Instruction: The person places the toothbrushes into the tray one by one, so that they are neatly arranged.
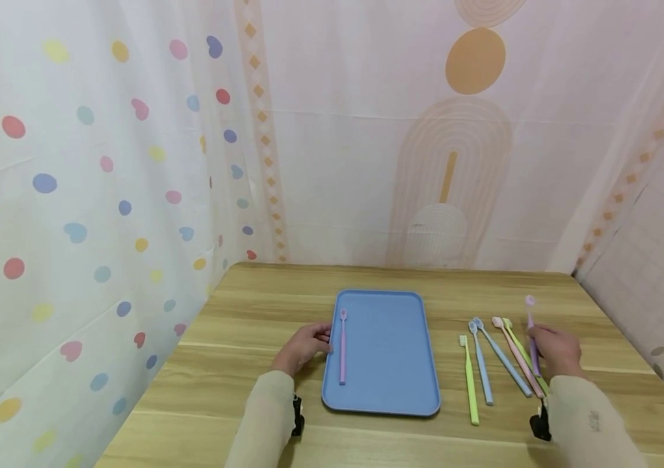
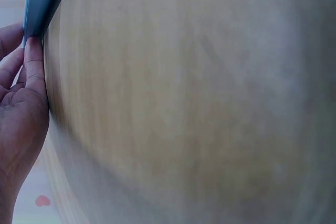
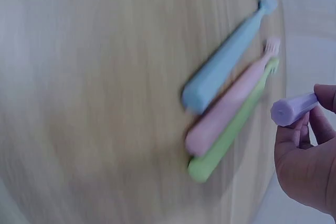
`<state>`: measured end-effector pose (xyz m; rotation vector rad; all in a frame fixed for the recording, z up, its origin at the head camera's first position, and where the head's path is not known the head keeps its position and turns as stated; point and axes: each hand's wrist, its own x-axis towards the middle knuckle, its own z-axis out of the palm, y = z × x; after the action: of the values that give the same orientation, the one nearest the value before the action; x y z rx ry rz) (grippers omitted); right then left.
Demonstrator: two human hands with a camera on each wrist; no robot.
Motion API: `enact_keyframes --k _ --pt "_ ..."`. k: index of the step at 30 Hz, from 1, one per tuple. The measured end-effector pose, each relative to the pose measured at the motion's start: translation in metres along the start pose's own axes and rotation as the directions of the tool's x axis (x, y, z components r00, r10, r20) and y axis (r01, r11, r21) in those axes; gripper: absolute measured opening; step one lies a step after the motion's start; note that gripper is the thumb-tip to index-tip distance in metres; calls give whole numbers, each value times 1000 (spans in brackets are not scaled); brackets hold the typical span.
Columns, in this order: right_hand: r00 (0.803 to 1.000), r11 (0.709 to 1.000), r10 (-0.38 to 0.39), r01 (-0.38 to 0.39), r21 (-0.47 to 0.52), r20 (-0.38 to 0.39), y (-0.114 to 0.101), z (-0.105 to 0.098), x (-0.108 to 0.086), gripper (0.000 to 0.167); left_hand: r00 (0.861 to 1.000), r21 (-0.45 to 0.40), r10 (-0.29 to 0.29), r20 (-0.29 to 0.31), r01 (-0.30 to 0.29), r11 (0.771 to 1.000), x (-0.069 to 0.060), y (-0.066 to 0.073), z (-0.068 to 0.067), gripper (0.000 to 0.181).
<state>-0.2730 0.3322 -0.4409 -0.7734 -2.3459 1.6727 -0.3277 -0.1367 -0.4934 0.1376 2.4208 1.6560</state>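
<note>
My right hand (image 1: 558,350) pinches a purple toothbrush (image 1: 533,351) by its handle, lifted above the table in the right wrist view, where the handle's end (image 3: 283,113) faces the camera. Beside it on the table lie a pink toothbrush (image 1: 519,357) and a green one (image 3: 231,129), close together. Further left are two blue toothbrushes (image 1: 482,367) and another green toothbrush (image 1: 470,383). My left hand (image 1: 305,348) grips the left rim of a blue tray (image 1: 387,351), with fingers against its edge (image 2: 44,3). Along that side, a pinkish-purple toothbrush (image 1: 343,351) lies inside the tray.
The wooden table (image 1: 273,292) carries the tray near its middle and the loose toothbrushes to the right. A patterned curtain (image 1: 332,162) hangs behind the table, and a dotted one (image 1: 86,195) hangs at the left.
</note>
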Motion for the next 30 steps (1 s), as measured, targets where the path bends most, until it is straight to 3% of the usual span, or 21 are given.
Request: enact_keyframes --k 16,22,30 --pt "987 992 -126 127 -8 99 -28 71 -16 41 1000 -50 3 11 -2 999 1 -4 0 56" --pt "979 990 -139 132 58 148 -37 94 -24 39 1000 -33 5 -3 -5 999 -5 4 1 55" --pt "970 986 -163 156 53 182 -37 124 -30 37 1000 -16 -1 -1 1 1000 -2 -1 0 55"
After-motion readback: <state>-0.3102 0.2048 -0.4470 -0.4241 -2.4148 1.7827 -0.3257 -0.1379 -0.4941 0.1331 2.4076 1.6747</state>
